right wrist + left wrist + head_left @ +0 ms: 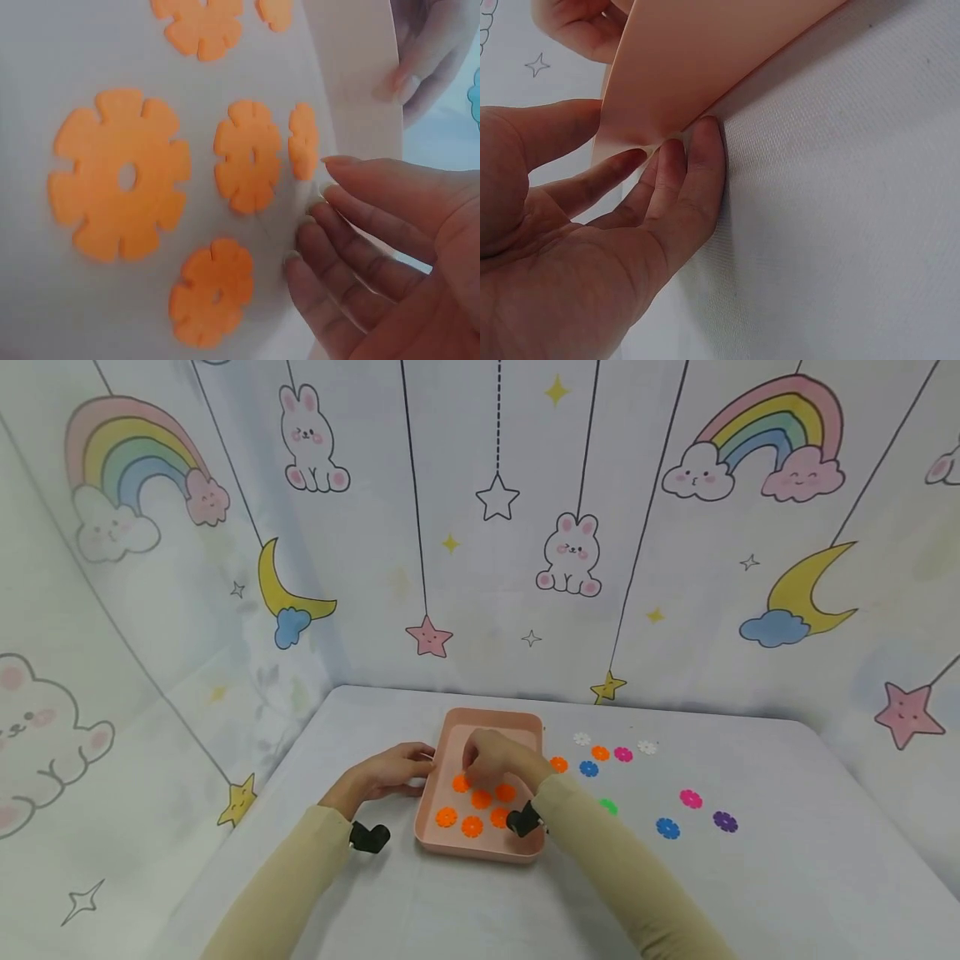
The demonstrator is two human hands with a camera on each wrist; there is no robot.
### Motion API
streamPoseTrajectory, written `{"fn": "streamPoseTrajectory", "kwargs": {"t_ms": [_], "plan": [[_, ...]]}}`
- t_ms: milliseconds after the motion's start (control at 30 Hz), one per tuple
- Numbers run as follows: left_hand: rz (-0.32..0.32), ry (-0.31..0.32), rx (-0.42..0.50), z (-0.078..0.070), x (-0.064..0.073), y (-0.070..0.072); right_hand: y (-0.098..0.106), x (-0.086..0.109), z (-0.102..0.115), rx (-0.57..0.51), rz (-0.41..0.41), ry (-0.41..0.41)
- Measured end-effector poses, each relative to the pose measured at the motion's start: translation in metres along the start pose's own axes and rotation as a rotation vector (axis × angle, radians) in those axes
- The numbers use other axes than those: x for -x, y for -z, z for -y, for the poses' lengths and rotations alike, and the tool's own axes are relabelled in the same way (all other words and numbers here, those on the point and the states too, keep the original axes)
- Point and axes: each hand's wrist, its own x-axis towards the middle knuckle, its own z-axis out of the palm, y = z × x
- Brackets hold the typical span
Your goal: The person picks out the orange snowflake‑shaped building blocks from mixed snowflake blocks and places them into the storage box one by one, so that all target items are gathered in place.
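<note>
A shallow pink tray (480, 853) holds several orange notched discs (472, 827) lying flat, shaped like flowers with a centre hole. My left hand (392, 770) is at the tray's left side; in the left wrist view its thumb laps over the rim and its fingers bear on the outer wall near the base. Over the tray, my right hand (489, 758) points its fingertips down by an orange disc (303, 142) near the far wall. In the right wrist view, its thumb tip is right at that disc's edge, with no piece between thumb and fingers.
Right of the tray, loose notched discs are scattered on the white tablecloth: orange (600, 752), blue (668, 828), pink (691, 798), purple (725, 822), green (609, 807) and white (647, 747). A patterned curtain (495, 560) stands behind the table.
</note>
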Motion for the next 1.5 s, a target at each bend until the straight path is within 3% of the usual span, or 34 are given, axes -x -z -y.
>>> {"fn": "streamPoseTrajectory", "kwargs": {"t_ms": [300, 500, 633, 833, 1000, 1267, 1500], "plan": [[-0.004, 0.000, -0.010, -0.003, 0.001, 0.002, 0.024, 0.016, -0.006, 0.133, -0.050, 0.109], [-0.002, -0.007, -0.011, -0.002, 0.001, 0.006, 0.038, 0.037, -0.020, 0.081, -0.100, 0.240], [-0.006, -0.009, -0.009, -0.001, 0.001, 0.006, 0.045, 0.054, -0.033, 0.068, -0.138, 0.248], [-0.015, -0.009, -0.010, 0.000, 0.002, 0.005, 0.059, 0.082, -0.058, 0.073, -0.202, 0.234], [-0.014, -0.010, -0.008, 0.000, 0.003, 0.005, 0.074, 0.098, -0.092, 0.069, -0.266, 0.203], [-0.021, -0.015, -0.005, 0.002, 0.002, 0.002, 0.087, 0.101, -0.153, 0.104, -0.384, 0.099], [-0.017, -0.012, -0.006, 0.002, 0.000, -0.002, 0.090, 0.099, -0.179, 0.103, -0.415, 0.004]]}}
